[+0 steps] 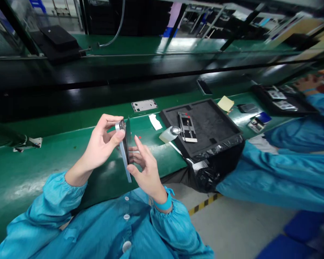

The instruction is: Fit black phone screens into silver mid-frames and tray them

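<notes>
The left grip (101,144) firmly pinches the upper end of a tilted phone (124,156) above the bench (56,154); the right grip (147,171), half-curled, meets its lower part, hold unclear.

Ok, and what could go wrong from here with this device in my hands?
The slim device is held above the bench by its upper end in your left hand, with your right hand near its lower end, so it might slip and drop. The bottle sits beside the black tray; a knock could tip it onto the phone part inside.
</notes>
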Demonstrator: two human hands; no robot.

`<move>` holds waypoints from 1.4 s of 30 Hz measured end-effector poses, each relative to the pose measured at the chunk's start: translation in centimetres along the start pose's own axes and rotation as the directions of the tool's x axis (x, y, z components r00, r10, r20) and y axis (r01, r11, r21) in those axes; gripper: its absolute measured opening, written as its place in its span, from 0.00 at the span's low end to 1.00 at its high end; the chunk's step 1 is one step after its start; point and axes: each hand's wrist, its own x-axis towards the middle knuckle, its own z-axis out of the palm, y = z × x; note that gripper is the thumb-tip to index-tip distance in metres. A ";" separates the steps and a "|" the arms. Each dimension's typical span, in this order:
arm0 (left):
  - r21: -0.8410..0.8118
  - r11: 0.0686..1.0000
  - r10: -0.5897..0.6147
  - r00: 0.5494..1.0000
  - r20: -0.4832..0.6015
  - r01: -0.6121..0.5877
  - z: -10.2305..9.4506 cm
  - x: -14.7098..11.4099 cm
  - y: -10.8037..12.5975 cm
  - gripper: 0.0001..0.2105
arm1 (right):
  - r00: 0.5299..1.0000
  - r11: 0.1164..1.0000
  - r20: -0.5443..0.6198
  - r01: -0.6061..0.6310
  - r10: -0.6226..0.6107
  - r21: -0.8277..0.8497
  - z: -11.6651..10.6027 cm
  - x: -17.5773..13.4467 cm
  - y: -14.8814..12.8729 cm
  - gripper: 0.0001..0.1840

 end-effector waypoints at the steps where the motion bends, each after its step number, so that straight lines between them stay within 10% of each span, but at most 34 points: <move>1: 0.001 1.000 -0.011 1.000 0.003 0.011 0.0 0.0 -0.1 0.21 | 1.000 1.000 -0.002 -0.006 0.006 0.000 0.1 0.0 -0.1 0.51; 19: -0.268 0.948 -0.190 0.980 -0.053 0.169 0.4 -2.1 -2.1 0.30 | 0.982 0.950 0.063 0.190 -0.180 -0.248 2.4 0.5 2.6 0.45; 23: -0.118 0.980 -0.156 0.985 0.068 0.163 0.5 -2.6 -2.6 0.35 | 0.993 0.998 -0.112 0.035 -0.042 -0.061 1.3 1.7 0.5 0.49; 28: 0.072 0.993 -0.098 0.992 0.078 0.092 1.0 -3.5 -2.3 0.30 | 0.975 0.961 0.049 -0.222 0.217 0.166 -0.2 3.2 -1.0 0.45; 42: 0.208 0.977 0.039 0.997 0.068 -0.052 1.9 -4.6 -3.4 0.24 | 0.993 0.983 0.022 -0.118 0.116 0.138 -1.2 2.5 -2.8 0.39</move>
